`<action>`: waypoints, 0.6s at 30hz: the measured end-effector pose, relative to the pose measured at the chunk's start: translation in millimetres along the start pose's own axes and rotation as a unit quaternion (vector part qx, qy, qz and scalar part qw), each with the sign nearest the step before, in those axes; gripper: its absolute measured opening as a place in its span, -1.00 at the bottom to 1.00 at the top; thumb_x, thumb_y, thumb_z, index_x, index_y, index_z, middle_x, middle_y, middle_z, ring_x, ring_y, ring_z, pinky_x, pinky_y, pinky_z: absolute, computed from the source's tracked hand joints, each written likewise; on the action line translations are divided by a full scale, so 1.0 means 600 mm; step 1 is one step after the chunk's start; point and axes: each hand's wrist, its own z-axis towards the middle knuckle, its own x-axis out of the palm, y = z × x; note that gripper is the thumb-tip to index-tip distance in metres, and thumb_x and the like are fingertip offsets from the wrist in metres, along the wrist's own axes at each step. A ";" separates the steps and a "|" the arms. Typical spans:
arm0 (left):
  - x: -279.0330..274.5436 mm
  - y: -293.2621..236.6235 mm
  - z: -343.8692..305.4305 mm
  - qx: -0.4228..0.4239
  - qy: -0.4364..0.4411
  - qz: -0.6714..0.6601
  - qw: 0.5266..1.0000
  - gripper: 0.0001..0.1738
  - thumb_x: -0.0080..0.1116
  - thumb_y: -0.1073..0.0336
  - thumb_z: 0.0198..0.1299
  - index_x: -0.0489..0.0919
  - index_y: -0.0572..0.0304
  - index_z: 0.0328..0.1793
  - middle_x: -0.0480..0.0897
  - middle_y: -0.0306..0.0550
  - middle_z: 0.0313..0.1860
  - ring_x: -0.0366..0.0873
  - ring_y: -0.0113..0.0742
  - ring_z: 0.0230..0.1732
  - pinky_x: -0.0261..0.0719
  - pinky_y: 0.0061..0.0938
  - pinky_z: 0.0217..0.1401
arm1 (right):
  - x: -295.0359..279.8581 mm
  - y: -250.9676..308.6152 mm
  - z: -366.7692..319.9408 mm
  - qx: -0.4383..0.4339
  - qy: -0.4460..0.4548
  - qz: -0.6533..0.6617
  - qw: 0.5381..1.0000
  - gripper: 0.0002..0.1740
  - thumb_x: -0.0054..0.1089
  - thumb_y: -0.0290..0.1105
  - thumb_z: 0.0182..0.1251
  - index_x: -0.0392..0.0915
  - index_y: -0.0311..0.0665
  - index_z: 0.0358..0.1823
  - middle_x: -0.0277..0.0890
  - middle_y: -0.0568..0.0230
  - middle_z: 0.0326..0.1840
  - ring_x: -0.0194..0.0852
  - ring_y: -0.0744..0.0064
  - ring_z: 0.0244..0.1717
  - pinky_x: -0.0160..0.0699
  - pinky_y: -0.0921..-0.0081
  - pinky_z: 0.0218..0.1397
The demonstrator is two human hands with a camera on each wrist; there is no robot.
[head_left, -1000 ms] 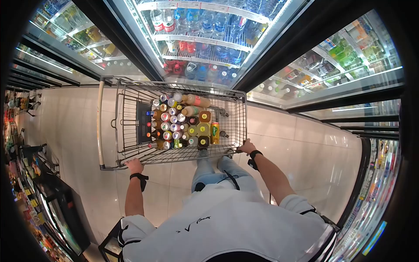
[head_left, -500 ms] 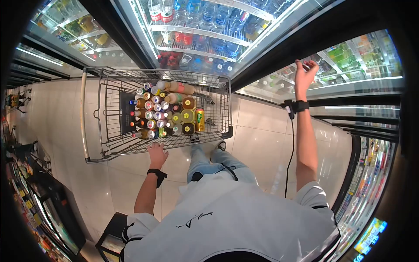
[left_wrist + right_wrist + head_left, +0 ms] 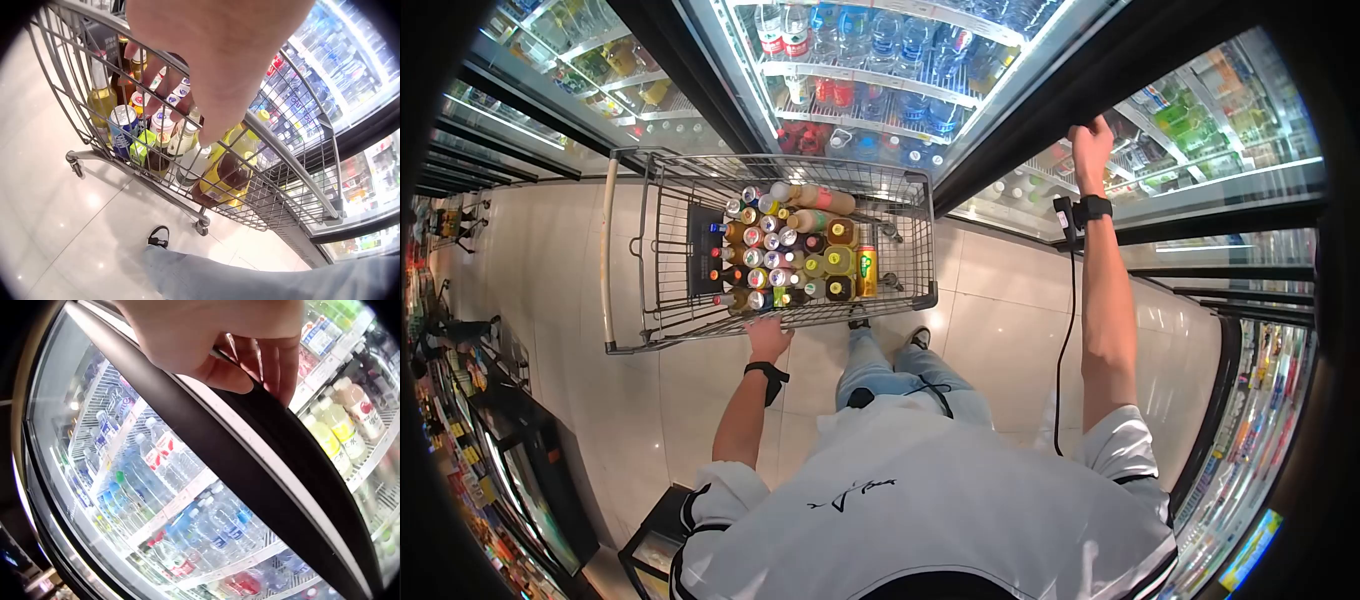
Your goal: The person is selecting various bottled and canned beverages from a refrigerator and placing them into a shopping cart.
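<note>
Beside me in the head view stands a wire shopping cart [image 3: 924,297], part filled with bottles and cans. My left hand [image 3: 768,341] holds its near top rail; in the left wrist view the fingers of this hand [image 3: 206,56] go over the rail into the basket, thumb on the outer side. With my right arm reaching forward, my right hand [image 3: 1092,155] is at the black-framed fridge door [image 3: 1025,125]. The right wrist view shows this hand [image 3: 212,337] gripping the edge of the door frame [image 3: 206,437], thumb on one side and fingers behind.
Shelves of water bottles [image 3: 219,525] stand behind the glass, with juice bottles [image 3: 340,428] to the right. More fridge doors line both sides. A cable [image 3: 1068,350] hangs from my right wrist. A black stand [image 3: 655,530] is at lower left; tiled floor [image 3: 990,370] surrounds my feet.
My right hand has left the cart's front corner and gone up to the fridge door, its fingers now closed at the edge. My left hand has moved right along the cart's rail.
</note>
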 end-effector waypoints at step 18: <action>-0.036 -0.042 0.402 -0.073 -0.120 -0.362 0.921 -0.39 0.30 0.09 0.09 0.48 0.49 0.10 0.61 0.47 -0.05 0.55 0.36 0.11 0.51 -0.07 0.16 | -0.234 0.016 -0.412 0.235 -0.255 0.388 0.854 -0.55 -0.16 -0.08 0.50 0.55 -0.25 0.09 0.55 0.21 0.08 0.47 0.21 0.10 0.38 0.13 0.31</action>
